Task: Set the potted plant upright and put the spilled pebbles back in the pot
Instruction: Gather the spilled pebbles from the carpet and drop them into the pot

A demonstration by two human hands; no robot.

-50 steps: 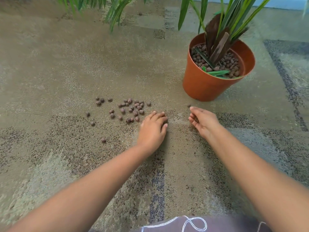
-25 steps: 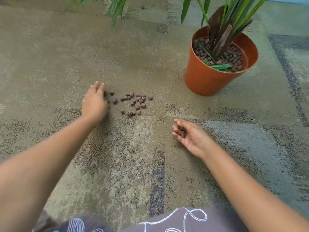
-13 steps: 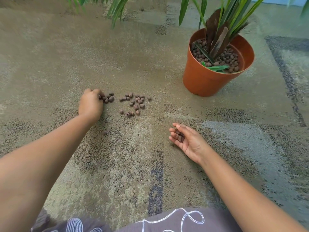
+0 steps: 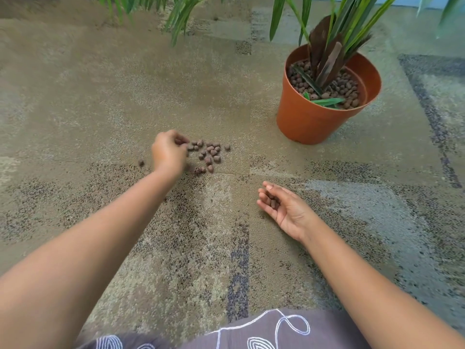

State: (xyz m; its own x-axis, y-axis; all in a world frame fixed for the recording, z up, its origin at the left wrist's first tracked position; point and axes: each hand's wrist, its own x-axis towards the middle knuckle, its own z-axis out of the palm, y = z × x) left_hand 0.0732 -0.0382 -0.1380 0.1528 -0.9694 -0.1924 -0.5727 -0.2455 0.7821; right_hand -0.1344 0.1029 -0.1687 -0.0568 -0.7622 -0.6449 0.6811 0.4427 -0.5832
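The orange pot (image 4: pixel 309 122) stands upright on the carpet at the upper right, its green plant (image 4: pixel 334 34) rising out of brown pebbles. A small heap of spilled pebbles (image 4: pixel 210 153) lies on the carpet left of the pot, and one stray pebble (image 4: pixel 141 162) sits further left. My left hand (image 4: pixel 168 152) is at the heap's left edge, fingers curled round some pebbles. My right hand (image 4: pixel 284 210) lies palm up on the carpet nearer to me, fingers cupped round a few pebbles.
Patterned tan and grey carpet (image 4: pixel 125 84) covers the floor. Long green leaves (image 4: pixel 181 13) of the plant hang in at the top. My grey patterned clothing (image 4: pixel 251 331) shows at the bottom edge.
My left hand has swept from the far left of the scattered pebbles rightward, pushing them into a tighter heap, and has curled its fingers. The right hand stays palm up with its pebbles.
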